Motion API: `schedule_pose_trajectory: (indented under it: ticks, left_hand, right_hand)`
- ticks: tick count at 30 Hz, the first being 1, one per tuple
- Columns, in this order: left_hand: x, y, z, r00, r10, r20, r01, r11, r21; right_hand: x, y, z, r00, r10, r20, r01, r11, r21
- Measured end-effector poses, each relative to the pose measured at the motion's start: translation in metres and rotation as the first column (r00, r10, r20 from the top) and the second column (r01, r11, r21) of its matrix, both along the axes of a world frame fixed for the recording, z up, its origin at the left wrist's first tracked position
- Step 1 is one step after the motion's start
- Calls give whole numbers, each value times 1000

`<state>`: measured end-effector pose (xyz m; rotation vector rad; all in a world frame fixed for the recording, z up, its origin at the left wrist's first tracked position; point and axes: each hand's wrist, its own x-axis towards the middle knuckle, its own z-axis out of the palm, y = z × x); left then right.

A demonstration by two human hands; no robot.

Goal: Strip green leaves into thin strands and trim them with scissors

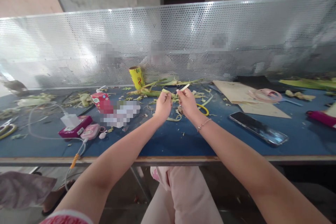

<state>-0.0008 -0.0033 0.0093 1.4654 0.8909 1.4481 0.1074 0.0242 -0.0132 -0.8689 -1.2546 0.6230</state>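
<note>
Both my hands are raised close together over the middle of the blue table. My left hand (pixel 163 105) is closed, with the end of a small pale yellow-green piece (pixel 165 91) showing above its fingers. In my right hand (pixel 187 103), also closed, is a thin pale strip (pixel 185 87) that sticks up to the right. My fingers hide most of both pieces. Behind my hands lie green and straw-coloured husk-like leaves (pixel 149 92) and shreds. A yellow loop (pixel 204 109), perhaps a scissors handle, rests beside my right wrist.
A yellow can-shaped tube (pixel 137 78) stands before the perforated metal screen (pixel 181 42). Left are a red carton (pixel 100 101), a magenta box (pixel 76 127), a pink case (pixel 90 131) with cables and scissors (pixel 7 128). Right are a phone (pixel 258 128), brown cardboard (pixel 252 101) and a pink coil (pixel 265 96).
</note>
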Motion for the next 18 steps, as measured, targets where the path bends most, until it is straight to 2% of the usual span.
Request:
schedule_pose_trajectory:
  ticks: [3,6,10,12,15,18]
  left_hand:
    - [0,0,-2,998,36,-54,-33,998,46]
    - [-2,0,-3,988,72,-137,-49,985,162]
    - [-8,0,-4,939,115,-324,18,924,381]
    - [-11,1,-5,922,120,-369,52,904,425]
    - [-12,5,-5,945,110,-308,14,927,374]
    - [-12,13,-7,985,53,-167,-23,984,175]
  right_hand:
    - [-1,2,0,996,-20,-82,20,1000,3]
    - [-4,0,3,989,20,-148,-25,999,-35]
    - [-4,-3,5,977,43,-209,-54,997,-50]
    - [-3,-4,4,976,45,-211,-56,997,-47]
    - [-2,-6,4,979,62,-193,-76,995,-70]
    - [-1,-10,4,962,157,-223,-189,973,-133]
